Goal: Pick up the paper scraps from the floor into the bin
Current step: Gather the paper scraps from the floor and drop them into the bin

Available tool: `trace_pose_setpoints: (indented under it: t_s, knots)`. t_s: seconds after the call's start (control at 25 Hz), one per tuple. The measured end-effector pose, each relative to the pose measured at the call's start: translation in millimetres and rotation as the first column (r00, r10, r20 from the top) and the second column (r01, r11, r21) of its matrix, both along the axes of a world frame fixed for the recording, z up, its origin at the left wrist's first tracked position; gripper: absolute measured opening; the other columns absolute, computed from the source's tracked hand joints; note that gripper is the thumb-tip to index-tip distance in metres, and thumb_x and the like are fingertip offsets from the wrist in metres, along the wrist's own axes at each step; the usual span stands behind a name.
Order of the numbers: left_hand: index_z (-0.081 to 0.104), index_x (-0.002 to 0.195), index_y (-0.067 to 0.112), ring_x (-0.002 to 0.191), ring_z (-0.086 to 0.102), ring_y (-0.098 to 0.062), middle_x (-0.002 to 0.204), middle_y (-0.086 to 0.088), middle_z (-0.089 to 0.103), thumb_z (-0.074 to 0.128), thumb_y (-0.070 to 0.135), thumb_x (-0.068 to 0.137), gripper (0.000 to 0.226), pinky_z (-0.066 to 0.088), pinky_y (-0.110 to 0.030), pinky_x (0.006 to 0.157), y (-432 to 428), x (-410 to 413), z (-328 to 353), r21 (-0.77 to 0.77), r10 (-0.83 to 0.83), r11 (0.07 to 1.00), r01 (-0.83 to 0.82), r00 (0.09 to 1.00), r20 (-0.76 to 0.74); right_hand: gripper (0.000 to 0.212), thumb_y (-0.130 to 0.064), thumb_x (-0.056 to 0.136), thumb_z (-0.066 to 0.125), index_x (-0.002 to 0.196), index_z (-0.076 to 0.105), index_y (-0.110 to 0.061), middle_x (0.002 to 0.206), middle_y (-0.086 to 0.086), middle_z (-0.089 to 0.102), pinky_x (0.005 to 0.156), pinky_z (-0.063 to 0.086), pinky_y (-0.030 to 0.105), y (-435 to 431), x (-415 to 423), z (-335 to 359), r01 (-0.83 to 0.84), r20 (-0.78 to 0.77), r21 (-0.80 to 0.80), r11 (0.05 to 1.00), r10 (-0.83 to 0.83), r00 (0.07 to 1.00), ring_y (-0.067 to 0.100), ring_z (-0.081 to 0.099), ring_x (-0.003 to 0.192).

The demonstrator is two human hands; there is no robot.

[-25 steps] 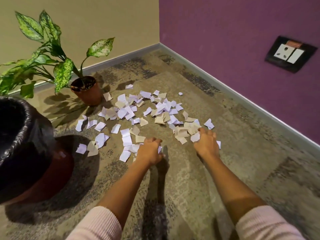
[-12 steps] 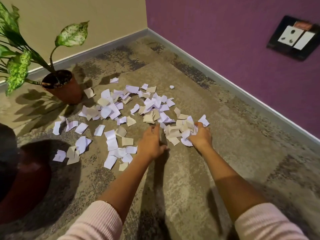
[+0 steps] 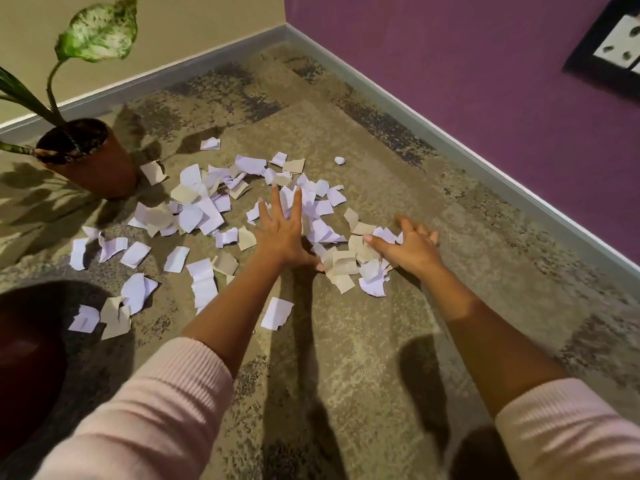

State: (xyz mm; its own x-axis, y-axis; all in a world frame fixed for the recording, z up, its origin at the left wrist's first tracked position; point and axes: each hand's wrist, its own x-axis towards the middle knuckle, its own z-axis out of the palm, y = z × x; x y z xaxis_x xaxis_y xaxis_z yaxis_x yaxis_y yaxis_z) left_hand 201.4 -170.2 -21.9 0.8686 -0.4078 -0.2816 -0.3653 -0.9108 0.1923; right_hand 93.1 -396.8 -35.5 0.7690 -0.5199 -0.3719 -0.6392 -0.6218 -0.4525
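Bin (image 3: 27,368) interior unseen; L hand (image 3: 280,237) + R hand (image 3: 412,247) fingers splayed on scraps (image 3: 204,209).

Paper scraps (image 3: 207,211), torn white and beige bits, are lying scattered across the floor (image 3: 346,358), some flat, some curling, crowding thickest in the middle and thinning toward the left. The bin (image 3: 27,368) is sitting at the lower left edge, dark, mostly cut off, with scraps lying just beside it.

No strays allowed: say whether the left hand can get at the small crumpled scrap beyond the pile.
Probably yes: the left hand lies open short of the crumpled scrap, only flat scraps and bare carpet between.
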Motion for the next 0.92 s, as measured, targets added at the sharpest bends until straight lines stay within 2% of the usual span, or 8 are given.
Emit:
trace_pose_setpoints:
  t_s: [0.16,0.24,0.36,0.52,0.6,0.72,0.84,0.92]
  knots:
    - [-0.013,0.151,0.040,0.144,0.010,-0.050,0.158,-0.016,-0.026,0.088,0.059,0.049,0.144,0.029,-0.058,0.113,-0.2,25.3,-4.7,0.073,-0.138,0.987,0.144,0.987,-0.077,0.126,-0.100,0.035,0.046,0.145,0.022,-0.043,0.158,0.001,0.019,0.113,0.022,0.058,26.3,19.7,3.8,-0.142,-0.025,0.038,0.989,0.143,0.989,0.034,0.009,0.143]
    - [0.004,0.151,0.046,0.141,0.020,-0.046,0.161,-0.014,-0.010,0.088,0.053,0.056,0.127,0.036,-0.056,0.109,-1.1,28.1,-4.6,0.101,-0.176,0.978,0.183,0.981,-0.076,0.125,-0.096,0.035,0.053,0.144,0.017,-0.048,0.158,-0.002,0.015,0.114,0.019,0.058,42.4,26.1,3.5,-0.232,-0.050,0.034,0.972,0.234,0.971,0.033,0.005,0.144]
    - [0.031,0.147,0.043,0.137,0.025,-0.040,0.158,-0.011,0.011,0.082,0.043,0.070,0.092,0.039,-0.055,0.104,-1.0,24.2,-2.9,0.128,-0.194,0.971,0.202,0.979,-0.068,0.121,-0.090,0.040,0.063,0.143,0.013,-0.050,0.159,-0.002,0.007,0.111,0.014,0.057,61.0,27.6,2.0,-0.389,-0.104,-0.030,0.921,0.385,0.917,0.033,0.002,0.143]
    - [0.050,0.138,0.034,0.128,0.036,-0.037,0.145,-0.012,0.034,0.071,0.029,0.083,0.058,0.042,-0.046,0.102,3.9,11.1,-0.2,0.023,-0.207,0.978,0.209,0.976,-0.066,0.116,-0.079,0.044,0.072,0.142,0.013,-0.055,0.160,0.002,0.002,0.111,0.016,0.055,74.3,20.7,2.8,-0.455,-0.133,-0.074,0.888,0.443,0.886,0.035,0.003,0.142]
    - [0.055,0.135,0.031,0.122,0.041,-0.037,0.138,-0.012,0.040,0.069,0.031,0.085,0.052,0.043,-0.046,0.100,8.6,1.5,3.2,0.004,-0.200,0.980,0.201,0.978,-0.065,0.111,-0.070,0.049,0.077,0.141,0.017,-0.053,0.159,0.004,0.006,0.111,0.018,0.055,82.0,15.2,3.5,-0.469,-0.136,-0.076,0.880,0.457,0.879,0.037,0.005,0.141]
    - [0.058,0.131,0.029,0.116,0.048,-0.034,0.132,-0.011,0.045,0.068,0.028,0.084,0.048,0.047,-0.044,0.095,17.1,-12.2,7.2,0.014,-0.203,0.979,0.204,0.979,-0.036,0.091,-0.054,0.061,0.080,0.138,0.032,-0.044,0.151,0.005,0.021,0.109,0.024,0.053,92.9,5.1,2.6,-0.444,-0.095,-0.103,0.890,0.436,0.895,0.035,0.014,0.138]
    - [0.064,0.123,0.027,0.114,0.052,-0.033,0.127,-0.011,0.049,0.062,0.016,0.087,0.038,0.049,-0.040,0.092,26.6,-25.7,10.4,-0.040,-0.184,0.982,0.184,0.983,0.006,0.071,-0.036,0.074,0.074,0.137,0.041,-0.038,0.141,0.004,0.035,0.105,0.035,0.051,100.5,-6.4,1.1,-0.420,-0.034,-0.136,0.897,0.419,0.907,0.033,0.026,0.131]
    - [0.066,0.120,0.026,0.113,0.053,-0.032,0.124,-0.011,0.052,0.060,0.011,0.088,0.036,0.048,-0.038,0.090,32.2,-34.1,12.9,-0.090,-0.148,0.985,0.150,0.989,0.022,0.062,-0.026,0.079,0.069,0.135,0.046,-0.036,0.134,0.007,0.042,0.104,0.037,0.049,103.7,-12.9,1.7,-0.400,-0.003,-0.145,0.905,0.404,0.915,0.034,0.031,0.129]
